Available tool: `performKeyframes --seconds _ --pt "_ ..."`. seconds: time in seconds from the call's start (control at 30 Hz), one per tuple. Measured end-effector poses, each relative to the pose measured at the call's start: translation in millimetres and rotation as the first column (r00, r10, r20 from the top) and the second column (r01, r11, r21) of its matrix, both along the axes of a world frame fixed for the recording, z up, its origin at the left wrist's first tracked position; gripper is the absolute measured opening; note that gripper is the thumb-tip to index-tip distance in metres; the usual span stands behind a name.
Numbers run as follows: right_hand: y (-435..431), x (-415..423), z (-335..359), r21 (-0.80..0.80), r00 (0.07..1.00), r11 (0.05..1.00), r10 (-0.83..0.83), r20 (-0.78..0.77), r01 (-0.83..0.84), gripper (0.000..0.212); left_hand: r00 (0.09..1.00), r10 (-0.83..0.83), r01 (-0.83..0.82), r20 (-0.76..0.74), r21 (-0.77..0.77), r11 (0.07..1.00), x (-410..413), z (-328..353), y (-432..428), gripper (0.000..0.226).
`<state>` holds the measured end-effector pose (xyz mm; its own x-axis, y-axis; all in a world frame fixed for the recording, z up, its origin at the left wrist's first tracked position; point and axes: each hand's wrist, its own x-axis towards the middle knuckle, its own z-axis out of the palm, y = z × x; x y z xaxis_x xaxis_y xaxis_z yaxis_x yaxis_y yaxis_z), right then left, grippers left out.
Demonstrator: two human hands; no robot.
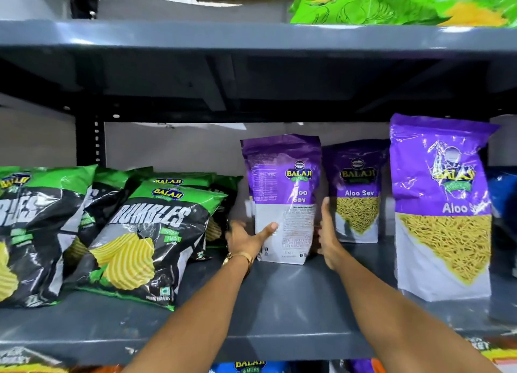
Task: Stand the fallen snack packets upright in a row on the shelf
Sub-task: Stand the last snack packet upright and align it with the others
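Observation:
Three purple Aloo Sev packets stand on the grey shelf (279,311). The middle-left purple packet (282,182) stands upright, turned partly sideways. My left hand (246,238) holds its lower left edge, thumb on the front. My right hand (327,232) presses flat against its right side, fingers up. A second purple packet (358,188) stands behind to the right, at the back. A larger-looking third purple packet (442,204) stands nearer the front on the right.
Green-and-black Rumbles crisp bags (151,232) lean back in a group on the left of the shelf. Green packets (391,3) lie on the shelf above. A blue packet (503,193) shows at the far right. More packets sit on the shelf below.

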<state>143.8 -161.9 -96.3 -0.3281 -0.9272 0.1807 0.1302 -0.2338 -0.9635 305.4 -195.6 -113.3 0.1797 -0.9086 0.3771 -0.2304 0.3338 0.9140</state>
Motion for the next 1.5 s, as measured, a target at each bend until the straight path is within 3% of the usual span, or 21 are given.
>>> performKeyframes --seconds 0.07,0.2,0.33,0.4,0.47,0.57,0.63,0.73,0.83,0.97,1.13,1.23,1.3,1.4,1.5 --pt "-10.4 -7.2 -7.3 -0.039 0.996 0.995 -0.093 -0.016 0.093 0.115 1.0 0.018 -0.018 0.016 -0.005 1.0 -0.9 -2.5 -2.6 0.059" --pt "-3.8 -6.0 -7.5 -0.136 0.97 0.965 -0.233 -0.063 0.223 0.06 0.999 -0.045 0.045 0.015 0.013 0.999 -4.8 -6.2 -2.8 0.042" --pt "-6.8 -5.6 -9.6 -0.227 0.935 0.91 -0.355 0.01 0.348 0.064 0.989 -0.149 0.149 -0.009 0.059 0.987 -10.2 -9.1 -7.2 0.059" --pt "-7.9 -8.7 -11.4 -0.245 0.91 0.879 -0.413 0.041 0.41 0.068 0.943 -0.309 0.322 -0.121 0.107 0.941 -10.5 -4.8 -3.2 0.069" --pt "-8.1 -8.8 -12.3 -0.269 0.908 0.873 -0.418 0.02 0.408 0.062 0.833 -0.522 0.546 -0.182 0.124 0.828 -10.4 -0.6 2.1 0.07" --pt "-7.0 -5.3 -10.4 -0.265 0.9 0.867 -0.435 0.009 0.421 0.054 0.728 -0.662 0.683 -0.178 0.102 0.723 -10.8 -2.0 7.0 0.074" --pt "-12.2 -7.0 -12.3 -0.224 0.926 0.899 -0.371 0.065 0.376 0.073 0.757 -0.639 0.652 -0.139 0.082 0.754 -9.9 -5.8 2.8 0.096" --pt "-7.3 -5.2 -12.1 -0.198 0.983 0.963 -0.173 0.068 0.183 0.091 0.806 -0.579 0.587 -0.122 0.047 0.808 -7.3 -7.8 -3.2 0.093" --pt "-0.5 0.5 -13.8 -0.213 0.99 0.969 -0.135 -0.05 0.121 0.074 0.899 -0.429 0.432 -0.09 0.025 0.901 -1.7 -6.3 -6.9 0.066" --pt "0.3 3.0 -15.4 -0.228 0.962 0.953 -0.236 -0.14 0.2 0.047 0.98 -0.195 0.194 -0.047 -0.028 0.981 3.3 -7.6 -11.8 0.04" --pt "-14.3 -0.6 -22.6 -0.191 0.929 0.958 -0.262 -0.263 0.216 0.054 0.993 -0.103 0.103 0.059 -0.001 0.995 0.3 -8.0 -11.9 0.039" --pt "-17.0 -3.4 -23.1 -0.187 0.926 0.958 -0.261 -0.272 0.215 0.06 0.975 -0.092 0.091 0.201 0.014 0.996 -5.5 -3.8 -4.9 0.022" --pt "-23.7 -5.8 -26.4 -0.184 0.927 0.961 -0.253 -0.277 0.207 0.061 0.964 -0.098 0.096 0.249 0.02 0.995 -7.7 -2.4 -0.2 0.023" --pt "-23.2 -5.3 -26.5 -0.157 0.917 0.967 -0.24 -0.32 0.198 0.045 0.961 -0.117 0.113 0.251 0.031 0.993 -7.2 -0.5 3.0 0.027" --pt "-3.9 3.3 -19.7 -0.146 0.876 0.973 -0.227 -0.425 0.181 0.039 0.956 -0.172 0.161 0.237 0.065 0.985 -4.3 4.2 11.9 0.057"
